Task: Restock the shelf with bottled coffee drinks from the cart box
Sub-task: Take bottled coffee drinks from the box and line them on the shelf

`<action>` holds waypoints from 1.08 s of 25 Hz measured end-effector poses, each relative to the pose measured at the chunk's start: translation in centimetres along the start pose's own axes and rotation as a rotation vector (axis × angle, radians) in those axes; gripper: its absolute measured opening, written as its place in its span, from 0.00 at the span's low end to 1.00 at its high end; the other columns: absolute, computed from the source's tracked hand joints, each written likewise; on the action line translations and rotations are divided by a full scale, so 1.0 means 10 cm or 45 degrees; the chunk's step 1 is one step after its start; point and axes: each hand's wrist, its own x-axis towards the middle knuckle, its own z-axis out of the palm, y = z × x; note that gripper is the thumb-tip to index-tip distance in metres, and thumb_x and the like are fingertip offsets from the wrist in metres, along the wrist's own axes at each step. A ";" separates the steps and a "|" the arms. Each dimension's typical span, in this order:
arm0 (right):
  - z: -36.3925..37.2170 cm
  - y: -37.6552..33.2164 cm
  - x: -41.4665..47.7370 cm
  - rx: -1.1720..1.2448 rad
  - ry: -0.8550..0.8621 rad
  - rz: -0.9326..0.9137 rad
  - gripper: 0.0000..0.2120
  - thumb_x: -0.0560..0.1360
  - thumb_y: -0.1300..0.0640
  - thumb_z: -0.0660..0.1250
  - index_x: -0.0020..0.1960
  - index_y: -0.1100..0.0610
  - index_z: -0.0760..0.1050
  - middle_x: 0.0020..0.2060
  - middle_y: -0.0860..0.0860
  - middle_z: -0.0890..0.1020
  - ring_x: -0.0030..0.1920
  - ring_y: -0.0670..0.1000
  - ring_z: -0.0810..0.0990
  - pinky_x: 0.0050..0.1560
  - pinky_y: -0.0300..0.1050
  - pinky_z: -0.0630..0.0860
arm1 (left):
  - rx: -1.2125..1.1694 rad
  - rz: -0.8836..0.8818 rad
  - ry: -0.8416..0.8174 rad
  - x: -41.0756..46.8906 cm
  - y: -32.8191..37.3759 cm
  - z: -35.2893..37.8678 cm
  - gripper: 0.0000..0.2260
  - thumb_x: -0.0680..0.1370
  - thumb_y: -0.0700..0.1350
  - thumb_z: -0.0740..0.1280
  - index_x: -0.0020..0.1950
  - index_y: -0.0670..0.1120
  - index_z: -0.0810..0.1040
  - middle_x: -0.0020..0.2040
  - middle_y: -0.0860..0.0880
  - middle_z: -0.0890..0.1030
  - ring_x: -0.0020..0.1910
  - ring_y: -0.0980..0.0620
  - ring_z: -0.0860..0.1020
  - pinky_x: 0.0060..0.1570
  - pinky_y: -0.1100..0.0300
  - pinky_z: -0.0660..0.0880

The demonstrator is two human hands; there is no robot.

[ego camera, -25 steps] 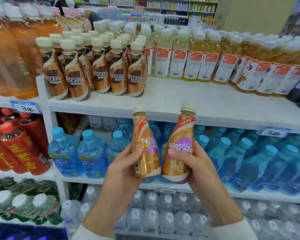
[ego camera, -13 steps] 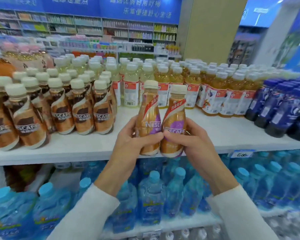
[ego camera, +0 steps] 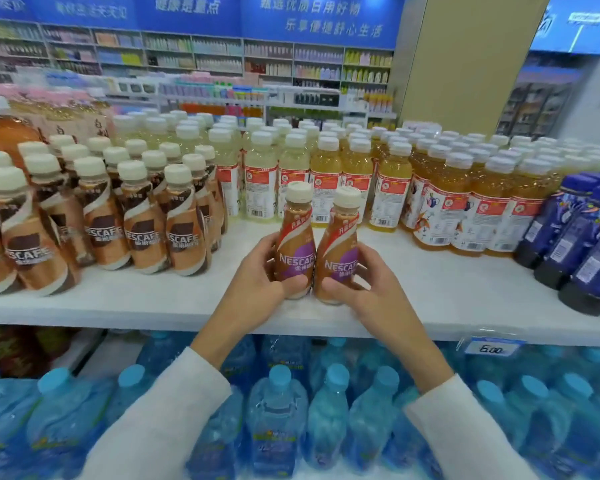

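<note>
Step in hand: placing. Two small caramel-coloured plastic coffee bottles, cream caps, purple label panels, one per hand. Both are upright and side by side, bodies touching, over the front part of the white shelf board (ego camera: 146, 301). Their bases sit at or just above the board. The thumbs hide the contact, so I cannot tell if they have landed.

Left grip (ego camera: 257, 277): bare hand, fingers curled round the lower body of the left coffee bottle (ego camera: 293, 237), thumb across the front near the base. Closed firmly on it.

Right grip (ego camera: 373, 289): the same hold on the right coffee bottle (ego camera: 338, 249), thumb low across the front, fingers round the far side. Closed on it.

Position: a bare stretch of shelf.
- To the left stands a block of brown-and-cream coffee bottles (ego camera: 142, 230).
- To the right, well apart, stand dark blue bottles (ego camera: 586, 244).
- Near behind are rows of pale yellow tea bottles (ego camera: 326, 178) with red-and-white labels.

Next move, as I judge it: seat both bases flat, slide the pair back and probably leftward toward the coffee block, labels out, then loosen both grips. The tea rows are close behind, so too hard a push would knock them. The bottles are tall on narrow bases, so letting go while one is tilted risks a topple.

The cart box is not in view. Below are blue-capped water bottles (ego camera: 278, 403). A price tag (ego camera: 492, 348) on the shelf edge reads 6.00.
</note>
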 end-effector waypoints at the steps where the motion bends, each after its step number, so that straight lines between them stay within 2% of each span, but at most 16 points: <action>1: 0.02 0.02 -0.04 -0.057 0.041 -0.011 0.29 0.71 0.56 0.78 0.66 0.42 0.70 0.58 0.37 0.80 0.57 0.35 0.78 0.55 0.34 0.78 | 0.044 -0.005 0.059 -0.04 -0.02 0.02 0.33 0.69 0.40 0.80 0.71 0.52 0.72 0.61 0.56 0.81 0.58 0.58 0.81 0.60 0.58 0.78; 3: 0.07 0.04 -0.08 -0.145 0.120 -0.017 0.29 0.70 0.55 0.79 0.63 0.38 0.68 0.53 0.34 0.79 0.52 0.30 0.78 0.47 0.27 0.76 | 0.141 -0.024 0.194 -0.09 -0.03 0.06 0.34 0.66 0.46 0.82 0.70 0.51 0.74 0.60 0.56 0.81 0.55 0.57 0.82 0.56 0.59 0.80; 5: 0.10 0.03 -0.01 -0.234 0.165 -0.009 0.28 0.70 0.53 0.78 0.63 0.39 0.68 0.51 0.34 0.78 0.48 0.31 0.79 0.44 0.27 0.74 | 0.210 -0.053 0.278 -0.04 -0.02 0.09 0.32 0.67 0.46 0.82 0.69 0.51 0.75 0.59 0.55 0.82 0.54 0.56 0.82 0.54 0.61 0.79; 7: 0.14 -0.02 0.15 -0.322 0.166 -0.011 0.28 0.70 0.49 0.78 0.64 0.43 0.67 0.52 0.37 0.78 0.48 0.37 0.79 0.46 0.30 0.73 | 0.266 -0.056 0.285 0.11 0.01 0.07 0.29 0.69 0.44 0.80 0.68 0.50 0.75 0.59 0.54 0.82 0.54 0.56 0.81 0.52 0.63 0.76; 9: 0.21 -0.04 0.34 -0.377 0.167 -0.015 0.27 0.71 0.48 0.77 0.64 0.45 0.66 0.56 0.43 0.80 0.53 0.45 0.80 0.51 0.38 0.76 | 0.329 -0.041 0.284 0.31 0.01 0.05 0.27 0.71 0.44 0.78 0.68 0.49 0.75 0.60 0.53 0.82 0.54 0.56 0.79 0.52 0.63 0.73; 12: 0.29 0.00 0.64 -0.409 0.185 -0.032 0.28 0.72 0.48 0.77 0.66 0.48 0.68 0.61 0.47 0.80 0.59 0.51 0.80 0.59 0.47 0.78 | 0.360 -0.055 0.266 0.59 -0.02 0.01 0.27 0.73 0.43 0.76 0.70 0.48 0.74 0.63 0.51 0.81 0.59 0.52 0.78 0.59 0.57 0.75; 15: 0.34 0.05 0.87 -0.392 0.214 0.003 0.29 0.71 0.49 0.77 0.67 0.50 0.69 0.63 0.48 0.80 0.61 0.52 0.80 0.61 0.49 0.77 | 0.351 -0.062 0.267 0.75 -0.09 0.02 0.26 0.75 0.42 0.74 0.72 0.48 0.72 0.65 0.50 0.80 0.63 0.49 0.78 0.64 0.51 0.75; 19: 0.42 0.16 0.95 -0.371 0.283 -0.015 0.29 0.72 0.48 0.77 0.67 0.49 0.68 0.63 0.48 0.79 0.62 0.52 0.79 0.63 0.53 0.78 | 0.342 -0.016 0.304 0.79 -0.19 0.03 0.24 0.77 0.43 0.72 0.72 0.50 0.71 0.65 0.50 0.80 0.63 0.49 0.77 0.62 0.55 0.73; 21: 0.42 0.21 0.95 -0.369 0.301 -0.028 0.29 0.71 0.47 0.77 0.67 0.49 0.68 0.63 0.48 0.80 0.61 0.51 0.80 0.62 0.54 0.79 | 0.338 0.009 0.305 0.77 -0.21 0.03 0.23 0.77 0.43 0.71 0.71 0.49 0.71 0.65 0.50 0.80 0.62 0.49 0.77 0.62 0.54 0.74; 27: 0.42 0.25 0.94 -0.381 0.324 -0.029 0.29 0.70 0.45 0.77 0.66 0.48 0.68 0.62 0.47 0.80 0.60 0.50 0.80 0.61 0.51 0.79 | 0.342 0.020 0.307 0.74 -0.24 0.02 0.23 0.78 0.43 0.71 0.72 0.49 0.70 0.66 0.49 0.79 0.63 0.49 0.77 0.65 0.50 0.74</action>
